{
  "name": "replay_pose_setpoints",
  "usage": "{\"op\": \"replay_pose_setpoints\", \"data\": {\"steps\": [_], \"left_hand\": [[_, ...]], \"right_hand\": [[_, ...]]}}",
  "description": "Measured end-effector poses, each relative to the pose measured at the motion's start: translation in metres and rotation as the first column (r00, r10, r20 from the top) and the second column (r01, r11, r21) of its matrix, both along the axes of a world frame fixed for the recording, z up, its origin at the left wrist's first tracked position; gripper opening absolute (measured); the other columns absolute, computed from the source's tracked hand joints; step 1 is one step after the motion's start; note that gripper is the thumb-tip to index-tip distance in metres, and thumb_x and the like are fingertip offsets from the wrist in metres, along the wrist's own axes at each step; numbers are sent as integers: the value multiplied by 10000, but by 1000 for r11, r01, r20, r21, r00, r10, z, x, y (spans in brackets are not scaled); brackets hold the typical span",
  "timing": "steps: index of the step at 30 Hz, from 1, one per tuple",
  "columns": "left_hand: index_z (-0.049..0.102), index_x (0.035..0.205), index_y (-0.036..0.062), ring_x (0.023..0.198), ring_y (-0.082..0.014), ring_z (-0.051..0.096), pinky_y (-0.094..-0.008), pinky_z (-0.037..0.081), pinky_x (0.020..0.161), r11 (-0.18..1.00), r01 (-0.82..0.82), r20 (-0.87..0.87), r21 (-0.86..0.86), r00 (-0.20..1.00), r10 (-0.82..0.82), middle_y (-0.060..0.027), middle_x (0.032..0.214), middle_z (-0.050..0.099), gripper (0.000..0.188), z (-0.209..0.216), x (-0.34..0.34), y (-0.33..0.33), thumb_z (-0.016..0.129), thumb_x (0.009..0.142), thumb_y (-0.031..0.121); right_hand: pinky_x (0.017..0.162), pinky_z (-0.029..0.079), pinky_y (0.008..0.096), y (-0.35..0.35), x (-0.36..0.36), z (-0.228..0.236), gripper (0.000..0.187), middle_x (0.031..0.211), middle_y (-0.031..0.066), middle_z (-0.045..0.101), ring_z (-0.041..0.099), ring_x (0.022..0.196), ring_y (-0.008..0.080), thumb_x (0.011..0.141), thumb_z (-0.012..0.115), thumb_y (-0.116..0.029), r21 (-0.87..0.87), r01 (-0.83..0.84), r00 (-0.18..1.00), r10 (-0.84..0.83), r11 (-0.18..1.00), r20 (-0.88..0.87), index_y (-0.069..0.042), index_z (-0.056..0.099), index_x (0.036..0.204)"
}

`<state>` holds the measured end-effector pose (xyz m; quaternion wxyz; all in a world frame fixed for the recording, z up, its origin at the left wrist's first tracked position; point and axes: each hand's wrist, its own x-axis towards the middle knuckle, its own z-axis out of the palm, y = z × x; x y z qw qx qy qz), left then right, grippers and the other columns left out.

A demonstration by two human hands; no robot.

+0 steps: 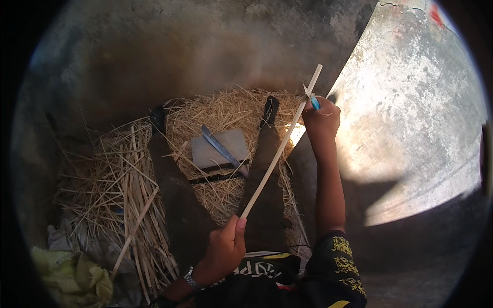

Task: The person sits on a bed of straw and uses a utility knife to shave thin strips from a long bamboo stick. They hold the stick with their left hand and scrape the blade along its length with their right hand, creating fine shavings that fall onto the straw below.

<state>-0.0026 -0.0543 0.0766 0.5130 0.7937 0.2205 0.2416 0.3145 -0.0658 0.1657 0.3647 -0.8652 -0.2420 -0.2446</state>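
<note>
A long, pale wooden strip [275, 159], perhaps bamboo, slants across my lap, up and away to the right. My left hand [226, 245], with a watch on its wrist, is closed around the strip's near end. Out at full reach, my right hand [324, 122] is closed on a small blue-handled knife [315, 101] against the strip near its far end. A thin pale sliver stands up there; the blade itself is hard to make out. Between my outstretched legs, a larger curved blade [222, 146] lies across a grey block [203, 154].
Straw-like shavings [215, 105] cover the floor around my legs. A heap of cut strips [131, 190] lies on the left, with crumpled yellow-green cloth or sacking [72, 274] nearer me. A concrete wall [154, 46] rises ahead; a sunlit concrete surface [411, 118] stretches along the right.
</note>
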Motion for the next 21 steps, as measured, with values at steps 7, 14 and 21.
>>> {"op": "replay_pose_setpoints", "data": {"steps": [7,14,21], "left_hand": [[490,829,26,467,-371,564,-408,371,428,997,51,-24,58,998,-50,-162,523,471,274,0,0,-1,487,1053,184],[515,853,20,436,-340,557,-403,356,414,998,27,-36,55,999,-25,-154,513,465,245,-16,-11,0,495,1048,167],[515,859,15,397,-273,517,-387,345,417,996,-82,-12,-19,997,81,-133,500,437,257,-10,-5,20,474,1059,171]], "right_hand": [[667,538,435,-17,47,26,159,736,158,699,700,712,348,802,686,-234,174,217,966,-237,961,104,-84,727,769],[779,543,451,-25,125,38,280,843,235,706,698,870,415,821,603,-258,184,272,959,-250,944,-136,0,711,836],[629,528,458,7,9,5,161,672,168,657,665,637,350,821,662,-215,56,-216,974,212,975,73,-64,688,773]]}}
